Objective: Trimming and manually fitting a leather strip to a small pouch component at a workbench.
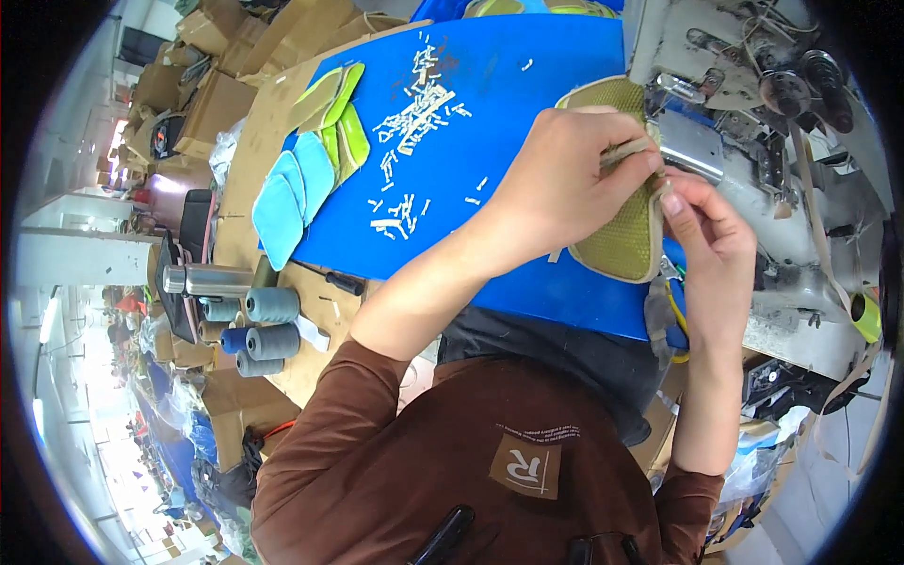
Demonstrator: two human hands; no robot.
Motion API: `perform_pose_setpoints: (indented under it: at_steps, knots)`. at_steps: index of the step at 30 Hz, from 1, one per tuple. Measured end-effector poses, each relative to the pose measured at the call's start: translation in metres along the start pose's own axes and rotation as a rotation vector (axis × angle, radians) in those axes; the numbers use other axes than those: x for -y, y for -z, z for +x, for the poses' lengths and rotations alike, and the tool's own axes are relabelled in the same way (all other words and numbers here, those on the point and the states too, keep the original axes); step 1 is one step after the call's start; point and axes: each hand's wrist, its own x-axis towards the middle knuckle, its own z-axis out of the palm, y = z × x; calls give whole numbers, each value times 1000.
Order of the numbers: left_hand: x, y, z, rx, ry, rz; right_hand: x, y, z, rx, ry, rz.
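An olive-green mesh fabric piece (pixel 617 240) with a beige bound edge lies over the right side of the blue tabletop, beside the sewing machine. My left hand (pixel 570 179) reaches across it from the left, its fingers pinching the beige binding strip (pixel 623 151) near the piece's right edge. Close beside it, my right hand (pixel 718 231) grips the same edge between thumb and fingers. The fingertips of both hands nearly meet there. Part of the fabric is hidden under my left hand and wrist.
The sewing machine's metal plate (pixel 692 151) adjoins the blue tabletop (pixel 527 104) on the right. White scraps (pixel 419 118) are scattered across the tabletop. Green pads (pixel 347 132) and light-blue pads (pixel 294 193) overlap at its left edge. Thread cones (pixel 273 306), a steel flask (pixel 207 280) and a dark-handled tool (pixel 344 282) lie nearer.
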Motion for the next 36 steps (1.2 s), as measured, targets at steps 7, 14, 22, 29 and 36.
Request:
perform_pose_setpoints:
  at_steps: [7,14,22,29,36]
  knots:
    - [3,-16,-3,-207,4,64,6,-7,5,-48,-82,-38]
    - [8,-21,-6,-284,109,-84,8,-12,7,-99,-76,-77]
    - [4,-16,-8,-251,102,-27,8,-9,18,-79,-113,-138]
    - [7,-16,-8,-267,40,31,12,-6,19,-68,-173,-126]
    - [3,-8,-4,-150,120,131,13,-3,20,-30,-185,-158]
